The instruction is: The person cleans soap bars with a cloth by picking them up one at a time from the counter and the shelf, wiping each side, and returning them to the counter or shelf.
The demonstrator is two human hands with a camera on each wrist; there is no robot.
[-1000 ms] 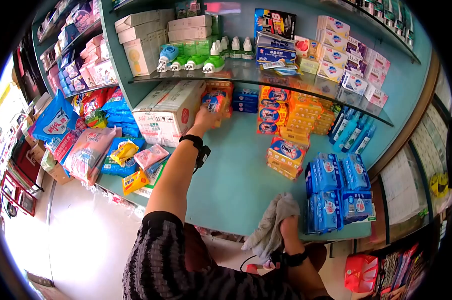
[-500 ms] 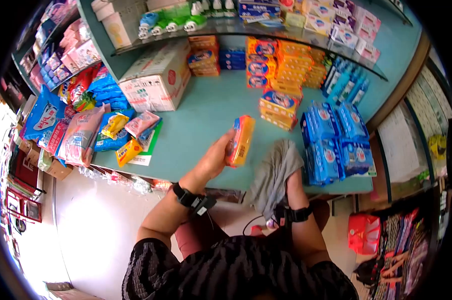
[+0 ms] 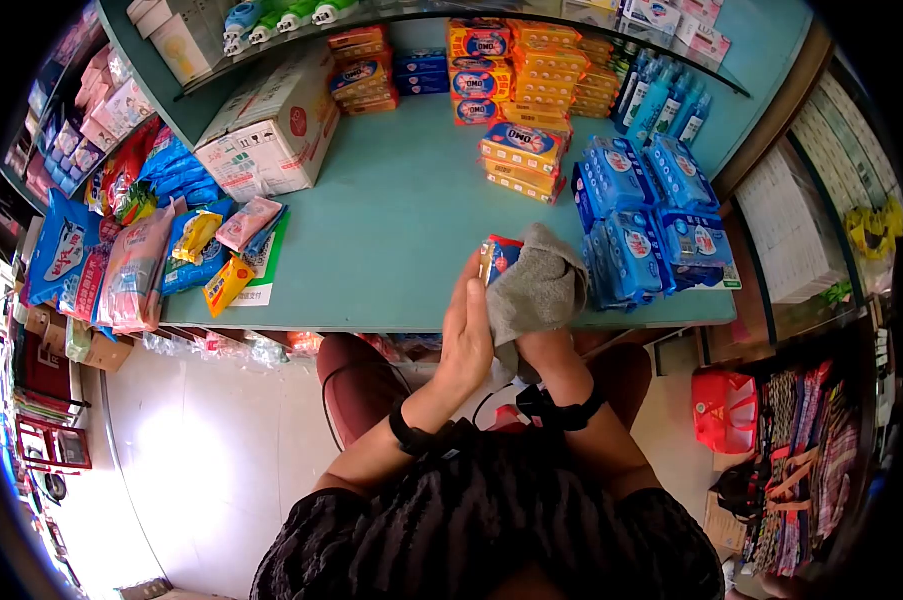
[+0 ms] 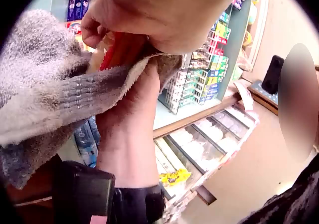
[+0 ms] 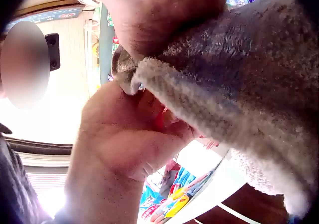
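My left hand (image 3: pixel 464 335) holds an orange OMO soap pack (image 3: pixel 501 258) in front of my body, over the front edge of the green counter. The pack's red-orange side (image 4: pixel 119 52) shows under the left fingers in the left wrist view. A grey towel (image 3: pixel 543 290) drapes over my right hand (image 3: pixel 554 358), which grips it against the pack's right side. The cloth hides the right fingers and much of the pack. Stacked OMO soap packs (image 3: pixel 520 148) stand behind, in the middle of the counter.
Blue wrapped packs (image 3: pixel 631 250) stand at the counter's right, with blue bottles (image 3: pixel 654 100) behind them. A white carton (image 3: pixel 271 130) and more orange packs (image 3: pixel 363 78) are at back left. Bagged goods (image 3: pixel 141 265) lie at front left. A glass shelf (image 3: pixel 411 30) overhangs the back.
My left hand took an orange soap pack from the stack beside the carton and brought it back toward my body. The towel, lifted by my right hand, now meets the pack.
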